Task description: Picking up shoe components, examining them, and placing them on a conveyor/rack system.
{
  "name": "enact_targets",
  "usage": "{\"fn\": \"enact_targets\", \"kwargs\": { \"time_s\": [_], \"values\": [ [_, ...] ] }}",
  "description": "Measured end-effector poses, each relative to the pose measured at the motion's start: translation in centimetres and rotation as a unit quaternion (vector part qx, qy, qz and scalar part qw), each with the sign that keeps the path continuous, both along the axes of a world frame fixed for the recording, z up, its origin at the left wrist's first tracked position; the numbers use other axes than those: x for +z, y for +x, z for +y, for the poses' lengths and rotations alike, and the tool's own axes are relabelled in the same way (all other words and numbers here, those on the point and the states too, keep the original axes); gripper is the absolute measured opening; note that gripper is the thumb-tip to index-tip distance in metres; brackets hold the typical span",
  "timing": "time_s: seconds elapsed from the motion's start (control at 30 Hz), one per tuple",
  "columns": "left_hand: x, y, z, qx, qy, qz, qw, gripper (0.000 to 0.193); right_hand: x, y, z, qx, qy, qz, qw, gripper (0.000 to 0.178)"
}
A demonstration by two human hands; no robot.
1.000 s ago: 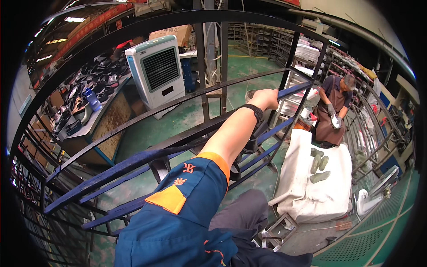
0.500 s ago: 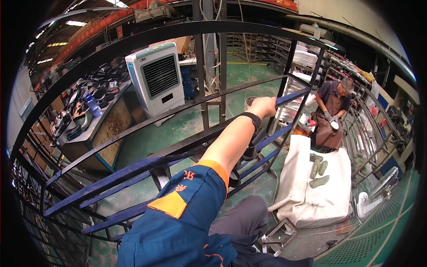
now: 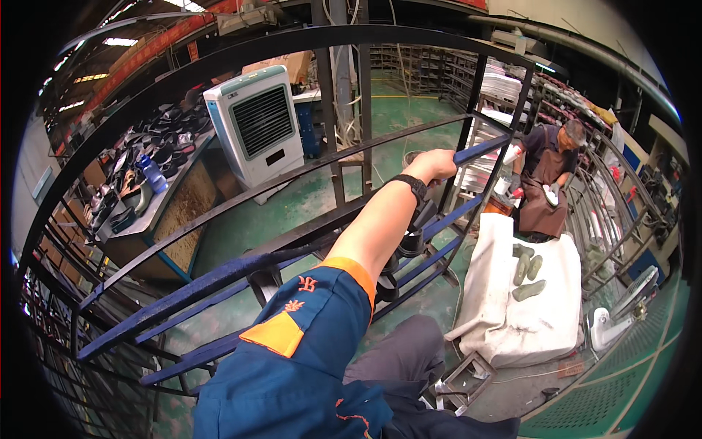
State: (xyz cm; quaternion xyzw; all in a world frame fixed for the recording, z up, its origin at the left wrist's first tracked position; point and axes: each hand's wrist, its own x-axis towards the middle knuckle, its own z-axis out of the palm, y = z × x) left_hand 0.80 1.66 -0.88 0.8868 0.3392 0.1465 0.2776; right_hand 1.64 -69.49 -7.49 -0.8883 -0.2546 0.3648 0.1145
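Observation:
My left arm, in a blue short sleeve with an orange cuff and a dark wristwatch, stretches across the metal rack. My left hand (image 3: 436,165) is closed around the blue padded bar (image 3: 479,151) of the rack's upper tier, near its right end. Black shoes (image 3: 387,287) sit on the tiers beneath my forearm, partly hidden by it. Another dark shoe (image 3: 265,284) shows beside my sleeve. The black rack frame (image 3: 344,36) arches across the view. My right hand is out of view.
Right, a person in a brown apron (image 3: 545,179) sits holding a white shoe-like piece (image 3: 550,194). Before them, a white cloth (image 3: 541,329) bears green shoe-shaped pieces (image 3: 528,291). A fan (image 3: 610,325) stands lower right. Beyond the rack are an air cooler (image 3: 259,128) and a shoe-covered table (image 3: 186,219).
My left hand keeps its grip on the bar while the view shifts slightly. The seated person's one hand has moved left, away from the white piece, toward something red.

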Motion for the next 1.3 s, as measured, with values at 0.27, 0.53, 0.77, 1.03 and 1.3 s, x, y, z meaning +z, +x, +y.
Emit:
{"fn": "enact_targets", "kwargs": {
  "time_s": [0.27,0.53,0.77,1.03,1.3],
  "values": [
    [-0.1,0.0,0.2,-0.002,-0.002,0.003,1.0,0.034,-1.1,0.6,-0.7,-0.001,-0.009,0.005,1.0,0.046],
    [-0.1,-0.2,0.4,-0.008,0.017,0.015,1.0,0.035,-0.8,0.6,-0.4,0.013,-0.018,0.003,1.0,0.046],
    [-0.8,-0.1,1.8,-0.028,-0.047,-0.024,0.998,0.036,-0.6,0.4,-0.2,0.013,-0.005,-0.003,1.0,0.047],
    [-0.3,0.2,1.1,-0.043,-0.036,0.025,0.998,0.059,-0.2,0.2,0.1,-0.003,-0.018,0.006,1.0,0.046],
    [0.3,-0.2,0.8,-0.047,-0.078,-0.004,0.996,0.07,-0.3,0.3,0.1,-0.001,-0.028,0.006,1.0,0.047]
  ]
}}
